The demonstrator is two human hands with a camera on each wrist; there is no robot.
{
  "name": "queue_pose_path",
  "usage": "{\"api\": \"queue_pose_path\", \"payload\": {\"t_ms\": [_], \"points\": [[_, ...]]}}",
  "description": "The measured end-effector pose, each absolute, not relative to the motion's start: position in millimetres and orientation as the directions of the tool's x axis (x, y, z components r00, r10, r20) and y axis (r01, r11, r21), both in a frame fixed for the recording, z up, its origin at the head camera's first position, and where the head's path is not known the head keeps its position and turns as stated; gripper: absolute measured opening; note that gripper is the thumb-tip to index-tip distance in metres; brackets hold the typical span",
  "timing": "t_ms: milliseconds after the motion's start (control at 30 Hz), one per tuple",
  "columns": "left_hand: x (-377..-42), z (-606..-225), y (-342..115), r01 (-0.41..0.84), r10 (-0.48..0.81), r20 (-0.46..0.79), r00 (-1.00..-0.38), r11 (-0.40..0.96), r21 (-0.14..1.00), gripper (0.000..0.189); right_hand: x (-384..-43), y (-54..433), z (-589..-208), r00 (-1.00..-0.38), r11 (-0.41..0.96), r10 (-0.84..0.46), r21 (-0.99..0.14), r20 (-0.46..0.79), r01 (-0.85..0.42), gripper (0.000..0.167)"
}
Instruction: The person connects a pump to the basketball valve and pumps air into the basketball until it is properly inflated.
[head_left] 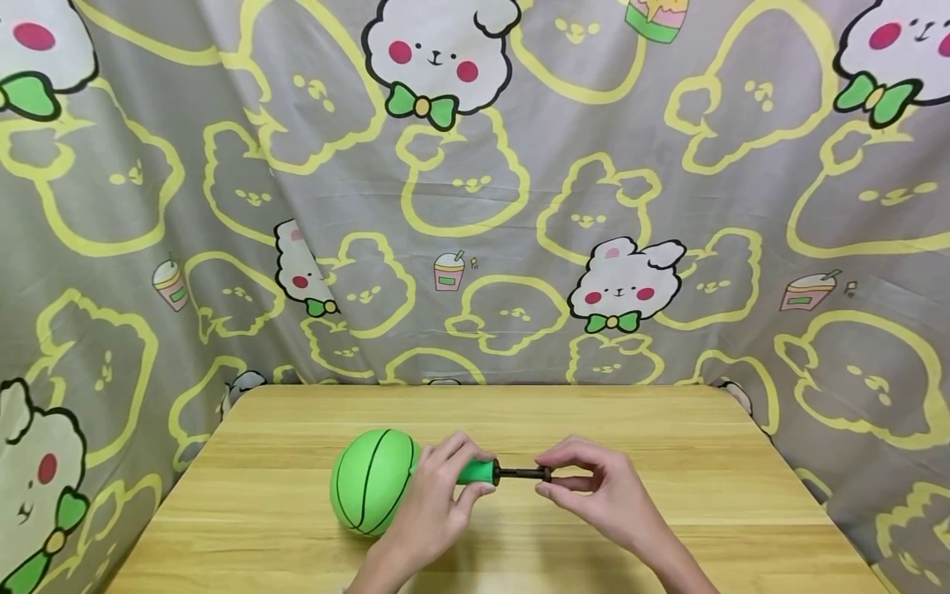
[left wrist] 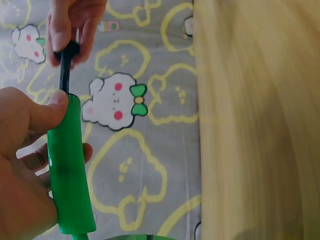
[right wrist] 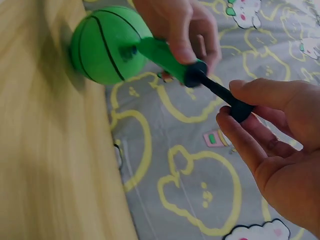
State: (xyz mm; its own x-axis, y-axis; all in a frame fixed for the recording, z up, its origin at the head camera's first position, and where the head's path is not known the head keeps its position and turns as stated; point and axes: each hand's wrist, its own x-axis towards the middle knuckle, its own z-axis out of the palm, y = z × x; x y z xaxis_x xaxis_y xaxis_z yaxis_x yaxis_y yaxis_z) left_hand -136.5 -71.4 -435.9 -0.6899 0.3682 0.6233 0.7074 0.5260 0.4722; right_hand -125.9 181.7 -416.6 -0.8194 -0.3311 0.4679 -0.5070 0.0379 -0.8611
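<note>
A green ball (head_left: 371, 483) with black lines like a basketball sits left of centre on the table. My left hand (head_left: 438, 495) grips the green barrel of a small hand pump (left wrist: 72, 170), whose narrow end meets the ball in the right wrist view. With thumb and fingertips my right hand (head_left: 604, 491) pinches the black knob (right wrist: 241, 111) at the pump's other end. Between the two hands a length of black rod (head_left: 522, 473) shows out of the barrel. The pump lies roughly level, pointing left toward the ball.
The light wooden table (head_left: 297, 412) has rounded back corners. Behind it and along both sides hangs a grey curtain (head_left: 505, 206) printed with yellow outlines, white bunnies and pink cups.
</note>
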Motion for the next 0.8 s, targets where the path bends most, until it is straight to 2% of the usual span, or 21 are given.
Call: {"api": "queue_pose_path", "payload": {"t_ms": [233, 367, 567, 800], "points": [[-144.1, -433.6, -82.0, 0.713, 0.346, 0.651, -0.675, 0.532, 0.457, 0.027, -126.9, 203.6, -406.3, -0.82, 0.054, -0.33, -0.858, 0.468, -0.511, 0.026], [-145.5, -431.5, -86.5, 0.704, 0.339, 0.643, -0.686, 0.531, 0.472, 0.027, -127.9, 212.0, -402.7, -0.822, 0.047, -0.34, -0.865, 0.457, -0.5, 0.027], [-145.7, -430.0, -89.4, 0.706, 0.344, 0.641, -0.686, 0.528, 0.472, 0.025, -128.1, 216.0, -399.7, -0.838, 0.042, -0.352, -0.887, 0.417, -0.459, 0.027], [-144.5, -430.1, -86.2, 0.72, 0.347, 0.655, -0.671, 0.517, 0.463, 0.023, -129.3, 218.4, -399.4, -0.827, 0.045, -0.359, -0.877, 0.433, -0.479, 0.026]]}}
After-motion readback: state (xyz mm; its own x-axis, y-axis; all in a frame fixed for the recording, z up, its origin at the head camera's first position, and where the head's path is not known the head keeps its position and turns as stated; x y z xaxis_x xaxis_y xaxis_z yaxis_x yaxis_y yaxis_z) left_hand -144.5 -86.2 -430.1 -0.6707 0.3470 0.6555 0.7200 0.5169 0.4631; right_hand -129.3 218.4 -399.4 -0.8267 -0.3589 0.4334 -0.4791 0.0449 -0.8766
